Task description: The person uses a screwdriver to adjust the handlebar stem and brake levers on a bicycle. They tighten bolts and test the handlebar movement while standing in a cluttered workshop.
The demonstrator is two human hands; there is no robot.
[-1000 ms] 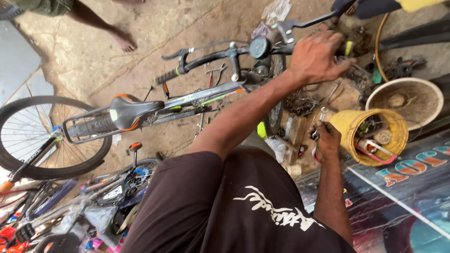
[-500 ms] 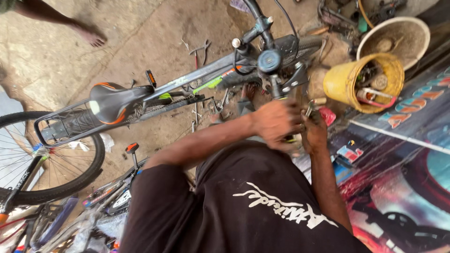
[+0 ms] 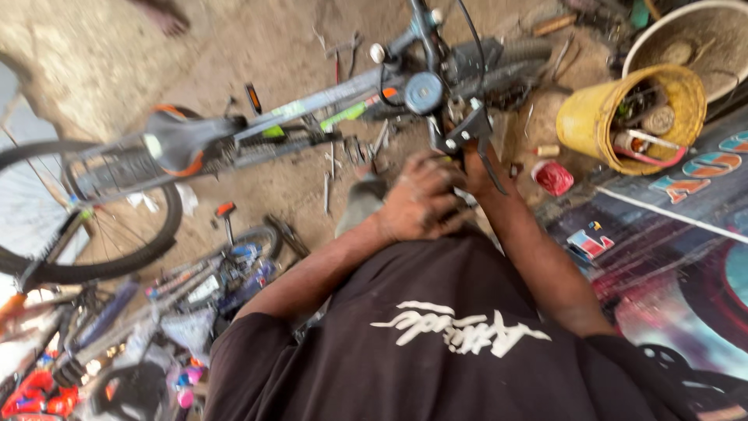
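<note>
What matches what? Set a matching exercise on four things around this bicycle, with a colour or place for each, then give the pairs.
1 bucket
2 saddle
3 bell
4 rear wheel

a far left of the view
b yellow, tools inside
c round, blue-grey
d grey with orange trim

Pairs: 1-b, 2-d, 3-c, 4-a

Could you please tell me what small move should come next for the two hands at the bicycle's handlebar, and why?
Probably a firmer hold with the right hand to steady the bar while the left hand works. Both hands crowd together just below the black brake lever of the grey bicycle. Blur hides what the fingers actually grip.
</note>
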